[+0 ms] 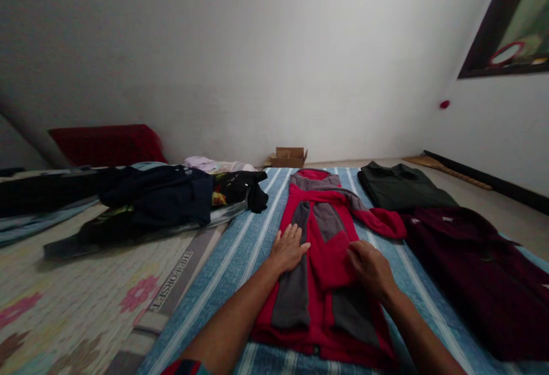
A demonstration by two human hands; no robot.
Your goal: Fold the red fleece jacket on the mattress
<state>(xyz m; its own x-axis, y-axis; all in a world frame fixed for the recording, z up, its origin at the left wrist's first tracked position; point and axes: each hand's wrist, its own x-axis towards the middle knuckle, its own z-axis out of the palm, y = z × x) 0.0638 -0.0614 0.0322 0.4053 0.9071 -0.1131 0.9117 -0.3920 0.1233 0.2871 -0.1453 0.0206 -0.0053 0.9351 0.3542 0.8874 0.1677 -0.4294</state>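
Observation:
A red and grey fleece jacket (326, 249) lies spread lengthwise on a blue striped sheet (244, 249). My left hand (289, 247) rests flat on the jacket's left side, fingers stretched out and together. My right hand (369, 268) presses on the jacket's right half, fingers curled down into the red fabric. One red sleeve (381, 222) sticks out to the right.
A dark maroon garment (480, 272) and a folded dark green one (401, 187) lie at the right. A heap of dark clothes (163, 198) sits at the left, with a red pillow (107, 143) behind. A small cardboard box (289, 158) stands by the wall.

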